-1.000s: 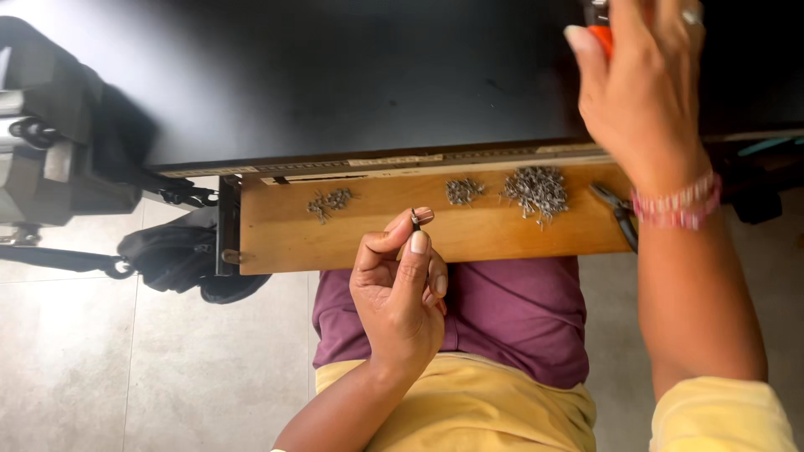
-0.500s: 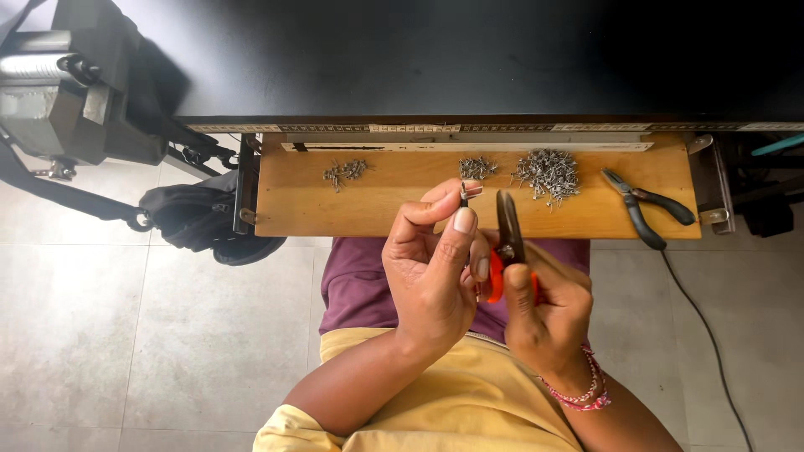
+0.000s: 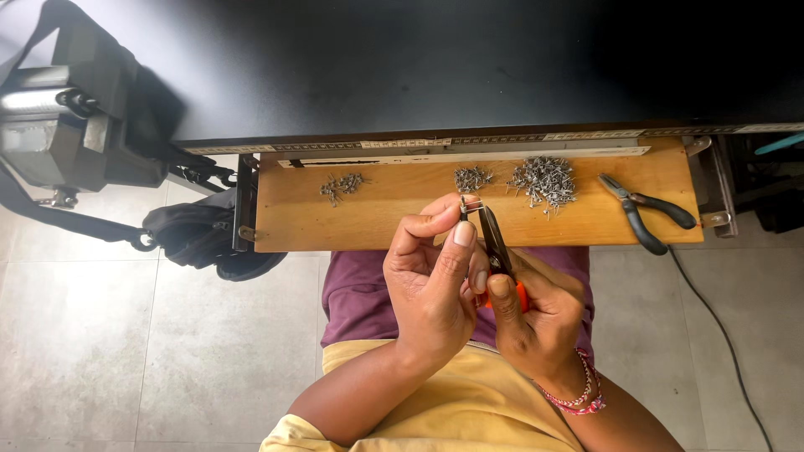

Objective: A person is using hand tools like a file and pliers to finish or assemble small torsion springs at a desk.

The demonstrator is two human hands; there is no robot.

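Note:
My left hand (image 3: 431,280) pinches a tiny metal piece (image 3: 463,203) between thumb and fingertips, held above the front edge of a pull-out wooden tray (image 3: 394,219). My right hand (image 3: 536,322) grips orange-handled pliers (image 3: 494,243), whose dark jaws close on a thin wire at that small piece. Both hands touch each other over my lap. On the tray lie three heaps of small metal parts: a small one (image 3: 341,186) at the left, a second (image 3: 473,177) in the middle, and the largest (image 3: 544,179) to the right.
Black-handled pliers (image 3: 646,211) lie on the tray's right end. A dark tabletop (image 3: 419,67) spans the top. A grey metal vise (image 3: 50,138) and a black bag with straps (image 3: 197,234) sit at the left. A cable (image 3: 720,335) runs over the tiled floor at right.
My right hand came down from the dark tabletop with the orange pliers and met my left hand. The jaws now reach the small piece, which my left hand has raised slightly.

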